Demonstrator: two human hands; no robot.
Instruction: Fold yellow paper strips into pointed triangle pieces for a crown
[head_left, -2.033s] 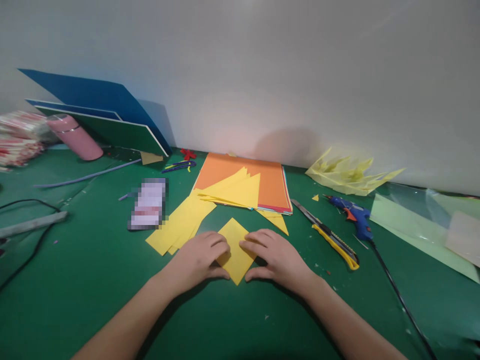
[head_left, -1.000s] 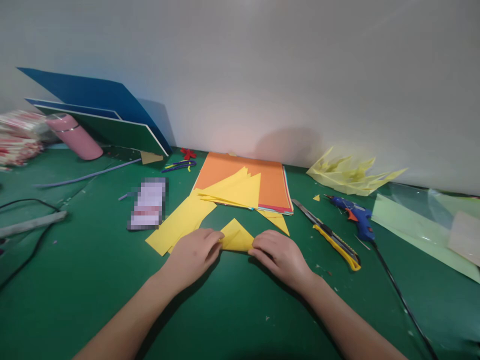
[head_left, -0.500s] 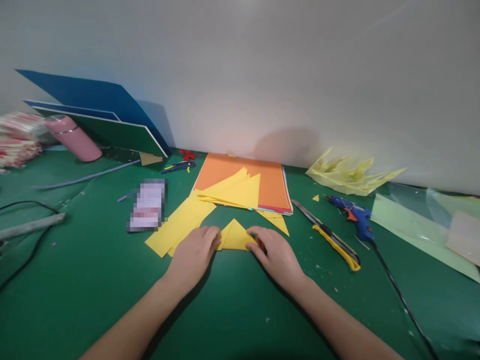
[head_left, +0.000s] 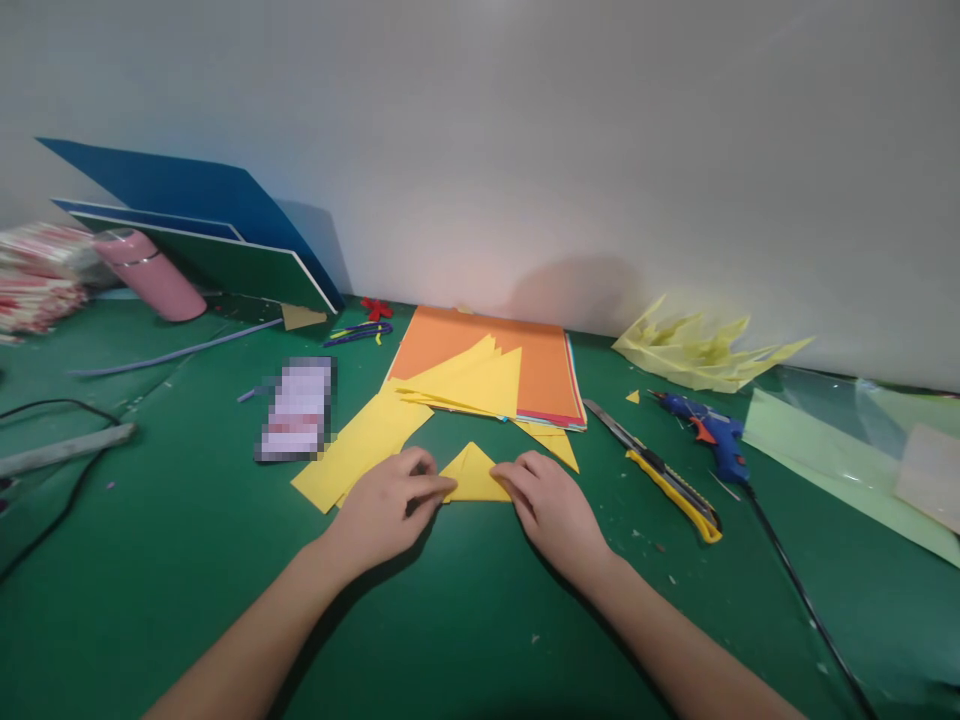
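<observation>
Between my hands lies a small yellow sheet of paper (head_left: 478, 478), folded into a low triangle with its tip pointing away from me. My left hand (head_left: 396, 503) pinches its left corner, fingers closed and the index finger lying along the paper. At the right corner, my right hand (head_left: 551, 505) grips the paper between thumb and fingers. Just beyond are yellow paper strips (head_left: 352, 450) on the left and several yellow folded triangles (head_left: 480, 380) resting on a stack of coloured paper with an orange sheet (head_left: 532, 345) on top.
A utility knife (head_left: 652, 470) with its blade out and a blue glue gun (head_left: 709, 430) lie to the right. A phone (head_left: 298, 408) is at the left, with a pink bottle (head_left: 154, 275) and leaning boards (head_left: 210, 260) behind. Crinkled pale-yellow paper (head_left: 697, 350) stands by the wall.
My left fingers have shifted slightly right over the paper's left corner, and its left flap now lies closer over the triangle. My right hand has barely moved.
</observation>
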